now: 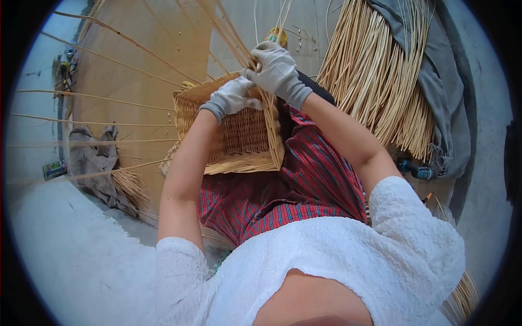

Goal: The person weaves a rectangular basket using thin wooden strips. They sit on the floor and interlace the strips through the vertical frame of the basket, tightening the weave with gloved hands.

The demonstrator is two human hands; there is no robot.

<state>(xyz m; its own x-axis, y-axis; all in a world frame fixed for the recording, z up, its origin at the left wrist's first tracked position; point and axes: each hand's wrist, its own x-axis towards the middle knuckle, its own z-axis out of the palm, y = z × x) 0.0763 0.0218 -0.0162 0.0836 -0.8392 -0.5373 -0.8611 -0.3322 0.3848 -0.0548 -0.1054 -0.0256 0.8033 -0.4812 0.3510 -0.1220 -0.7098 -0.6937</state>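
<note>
A rectangular woven wicker basket (239, 133) rests tilted at my lap, its open side toward me. Long pale wicker rods (225, 32) rise from its far right corner, and others fan out to the left. My right hand (276, 69), in a white glove with a grey cuff, is closed around rods at that corner. Just left of it, my left hand (235, 96), gloved alike, is closed on the basket's far rim, with its thumb on the inner side. Its fingertips are partly hidden behind the right hand.
A large bundle of peeled rods (375, 76) lies on grey cloth (443, 92) at the right. Another cloth-wrapped bundle (128, 185) sits at the left. Beyond my right hand is a small yellow round object (278, 36). A brown board (119, 65) covers the floor under the fanned rods.
</note>
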